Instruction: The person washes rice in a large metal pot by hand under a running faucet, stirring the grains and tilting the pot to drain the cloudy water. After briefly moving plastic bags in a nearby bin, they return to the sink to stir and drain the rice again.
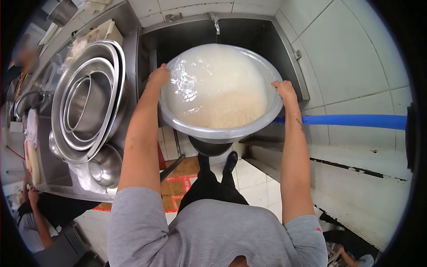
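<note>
Head view: round metal basin (222, 133) lies directly between left hand (159, 75) and right hand (285, 90). Both pinch its rim at opposite sides.

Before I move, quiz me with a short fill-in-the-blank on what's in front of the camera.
1. The wearer's hand nearer the nested metal bowls is the ____ one.
2. The right hand grips the rim of the large basin on the ____ side.
3. The pipe beside the right forearm is coloured ____.
4. The faucet is at the basin's ____ side, not its near side.

Missing words: left; right; blue; far
</note>
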{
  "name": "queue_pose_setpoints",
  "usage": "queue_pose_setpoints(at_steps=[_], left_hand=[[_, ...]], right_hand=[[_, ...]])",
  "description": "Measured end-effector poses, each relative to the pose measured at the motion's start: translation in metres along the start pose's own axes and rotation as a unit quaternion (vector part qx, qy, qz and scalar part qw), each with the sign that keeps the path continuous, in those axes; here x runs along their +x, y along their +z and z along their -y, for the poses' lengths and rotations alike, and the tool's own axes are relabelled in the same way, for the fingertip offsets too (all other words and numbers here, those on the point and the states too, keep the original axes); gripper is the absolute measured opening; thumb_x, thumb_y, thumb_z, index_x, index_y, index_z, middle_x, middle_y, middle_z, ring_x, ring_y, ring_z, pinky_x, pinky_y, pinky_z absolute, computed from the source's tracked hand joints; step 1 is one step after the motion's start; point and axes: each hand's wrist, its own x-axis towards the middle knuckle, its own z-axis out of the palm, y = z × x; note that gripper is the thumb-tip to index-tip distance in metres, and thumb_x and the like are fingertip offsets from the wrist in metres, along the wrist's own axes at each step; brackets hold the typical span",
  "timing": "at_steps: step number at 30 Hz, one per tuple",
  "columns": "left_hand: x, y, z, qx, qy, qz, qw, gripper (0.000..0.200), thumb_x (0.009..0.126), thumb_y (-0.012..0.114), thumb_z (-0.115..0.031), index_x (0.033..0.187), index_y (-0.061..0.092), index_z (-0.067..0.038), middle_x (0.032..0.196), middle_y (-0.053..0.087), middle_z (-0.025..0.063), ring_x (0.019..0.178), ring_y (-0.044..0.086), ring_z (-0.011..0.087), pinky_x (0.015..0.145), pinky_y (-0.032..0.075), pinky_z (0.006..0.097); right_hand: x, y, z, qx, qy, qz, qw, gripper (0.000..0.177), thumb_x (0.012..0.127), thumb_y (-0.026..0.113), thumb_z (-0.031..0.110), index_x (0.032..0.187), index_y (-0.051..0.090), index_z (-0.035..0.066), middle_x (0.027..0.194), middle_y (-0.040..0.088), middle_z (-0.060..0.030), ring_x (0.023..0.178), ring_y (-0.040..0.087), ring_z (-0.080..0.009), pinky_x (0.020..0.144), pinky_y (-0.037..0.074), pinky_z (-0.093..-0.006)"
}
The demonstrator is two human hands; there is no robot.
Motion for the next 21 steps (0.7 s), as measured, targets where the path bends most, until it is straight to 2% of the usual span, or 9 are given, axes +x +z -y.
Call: queue_pose_setpoints(at_steps=[3,9,15,18,21], left_hand=[[0.002,-0.002,-0.001,-0.001,-0.003,0.021,1.0,0.047,0.09,0.036,-0.033,0.133,0.033,-0.015,0.125,0.047,0.0197,0.116,0.044,0.0379,0.098,0.033,0.0456],[0.014,0.005,0.006,-0.023,-0.009,0.015,1.0,0.05,0.089,0.036,-0.036,0.135,0.032,-0.015,0.129,0.044,0.0168,0.118,0.043,0.0344,0.1,0.032,0.0416],[0.04,0.022,0.02,0.018,0.026,0.013,0.999,0.05,0.09,0.035,-0.036,0.133,0.034,-0.011,0.13,0.043,0.0163,0.118,0.043,0.033,0.099,0.033,0.04],[0.038,0.02,0.016,0.014,-0.016,0.03,0.999,0.05,0.09,0.034,-0.036,0.133,0.035,-0.008,0.13,0.043,0.0165,0.118,0.043,0.033,0.099,0.033,0.0395],[0.059,0.035,0.028,0.04,0.006,0.025,0.999,0.051,0.091,0.034,-0.035,0.133,0.034,-0.007,0.131,0.042,0.0164,0.118,0.043,0.0327,0.1,0.033,0.039]], right_hand=[[-0.005,-0.001,0.01,-0.051,-0.012,-0.008,0.999,0.045,0.064,0.063,0.02,0.088,0.057,-0.018,0.08,0.061,-0.0244,0.074,0.061,-0.0297,0.067,0.045,-0.0363],[0.008,0.002,0.007,-0.005,0.011,0.014,1.0,0.041,0.068,0.063,0.021,0.088,0.06,-0.014,0.08,0.062,-0.0216,0.071,0.061,-0.0291,0.065,0.046,-0.036],[0.02,0.003,0.006,-0.001,0.023,0.022,1.0,0.046,0.065,0.063,0.018,0.091,0.057,-0.018,0.085,0.061,-0.0254,0.077,0.061,-0.0307,0.068,0.046,-0.036],[0.019,0.004,0.011,0.008,0.044,0.017,0.999,0.048,0.064,0.063,0.018,0.094,0.055,-0.019,0.088,0.06,-0.0267,0.08,0.061,-0.0316,0.07,0.046,-0.0366],[0.014,0.004,0.018,0.01,0.052,0.021,0.998,0.05,0.064,0.063,0.017,0.096,0.054,-0.02,0.091,0.059,-0.0277,0.082,0.06,-0.0323,0.07,0.046,-0.0372]])
